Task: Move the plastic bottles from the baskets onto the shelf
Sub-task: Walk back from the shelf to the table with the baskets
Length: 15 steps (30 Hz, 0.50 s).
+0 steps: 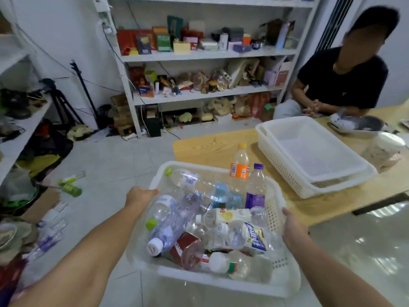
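Note:
A white plastic basket (221,284) full of several empty plastic bottles hangs in front of me, off the table's near corner. My left hand (139,197) grips its left rim and my right hand (293,227) grips its right rim. Inside, an orange-label bottle (240,166) and a purple-label bottle (255,189) stand upright at the far side; a clear bottle with a white cap (168,229) and a red-label bottle (188,249) lie among the others. Two empty white baskets (285,171) sit stacked on the wooden table. A white shelf (210,55) crowded with goods stands ahead.
A seated person (340,85) is at the table's far right. A second white shelf (20,138) runs along the left. Loose bottles (51,231) and green items (70,187) lie on the tiled floor at left. A tripod (59,100) stands by the wall.

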### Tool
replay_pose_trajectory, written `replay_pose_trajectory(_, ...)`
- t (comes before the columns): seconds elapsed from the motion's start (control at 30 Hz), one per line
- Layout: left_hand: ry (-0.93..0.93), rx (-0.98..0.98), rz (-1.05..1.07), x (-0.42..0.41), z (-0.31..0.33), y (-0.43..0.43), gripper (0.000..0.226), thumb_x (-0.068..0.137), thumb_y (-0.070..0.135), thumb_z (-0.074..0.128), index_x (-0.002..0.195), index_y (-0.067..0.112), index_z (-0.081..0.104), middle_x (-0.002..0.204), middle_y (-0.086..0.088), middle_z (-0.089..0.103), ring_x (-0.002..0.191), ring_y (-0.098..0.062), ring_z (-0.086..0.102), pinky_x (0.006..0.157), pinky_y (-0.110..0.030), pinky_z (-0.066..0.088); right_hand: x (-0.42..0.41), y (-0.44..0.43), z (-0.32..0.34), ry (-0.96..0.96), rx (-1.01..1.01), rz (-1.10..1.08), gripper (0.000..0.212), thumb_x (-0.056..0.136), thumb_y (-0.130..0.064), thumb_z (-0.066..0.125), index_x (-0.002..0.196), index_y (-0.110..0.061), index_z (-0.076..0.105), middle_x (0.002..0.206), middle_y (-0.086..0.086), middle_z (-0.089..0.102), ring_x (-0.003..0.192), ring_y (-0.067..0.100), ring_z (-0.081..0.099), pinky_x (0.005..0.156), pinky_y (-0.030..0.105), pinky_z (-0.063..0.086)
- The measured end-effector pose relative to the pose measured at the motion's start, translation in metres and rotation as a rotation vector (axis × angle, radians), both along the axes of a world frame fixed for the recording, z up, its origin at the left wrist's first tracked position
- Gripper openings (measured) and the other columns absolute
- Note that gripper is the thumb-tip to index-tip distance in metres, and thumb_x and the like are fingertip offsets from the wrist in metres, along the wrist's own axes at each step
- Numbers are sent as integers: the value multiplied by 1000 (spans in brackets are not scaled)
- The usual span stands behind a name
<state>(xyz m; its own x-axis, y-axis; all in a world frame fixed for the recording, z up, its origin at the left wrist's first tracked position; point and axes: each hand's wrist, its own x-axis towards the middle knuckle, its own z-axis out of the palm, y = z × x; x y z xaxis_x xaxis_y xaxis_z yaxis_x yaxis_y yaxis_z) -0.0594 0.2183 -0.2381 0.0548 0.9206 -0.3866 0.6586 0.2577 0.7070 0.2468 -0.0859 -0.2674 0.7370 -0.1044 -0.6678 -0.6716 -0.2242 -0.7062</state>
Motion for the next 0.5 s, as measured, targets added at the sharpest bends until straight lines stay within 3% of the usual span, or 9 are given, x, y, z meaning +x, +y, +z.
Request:
replay_pose_trajectory(0.13,-12,-47,-124,35,-7,43,64,72,40,81,113,-4,60,113,-20,64,98,-34,63,74,-32,45,-2,15,5,-47,-41,-154,78,66,-44,81,124,0,55,119,17,63,90,29,61,82,39,50)
replay_pose_trajectory(0.3,-6,-73,-323,84,-10,97,51,75,41,79,97,-2,64,102,-21,67,81,-30,60,65,-30,42,-12,29,2,10,-49,-261,74,69,-50,75,123,-2,59,123,19,62,107,36,62,96,49,49)
replay_pose_trajectory(0.4,8,-74,-415,113,-10,127,50,76,42,78,92,-3,64,99,-23,67,81,-32,62,64,-30,41,-25,43,9,12,-124,-398,76,71,-47,78,124,3,58,123,21,61,108,36,61,94,44,49)
replay_pose_trajectory(0.5,17,-64,-490,139,-12,151,46,76,42,76,90,1,60,101,-19,66,71,-26,55,64,-31,39,-39,56,18,9,-161,-504,71,69,-46,79,118,3,61,116,21,63,101,34,63,80,37,47)
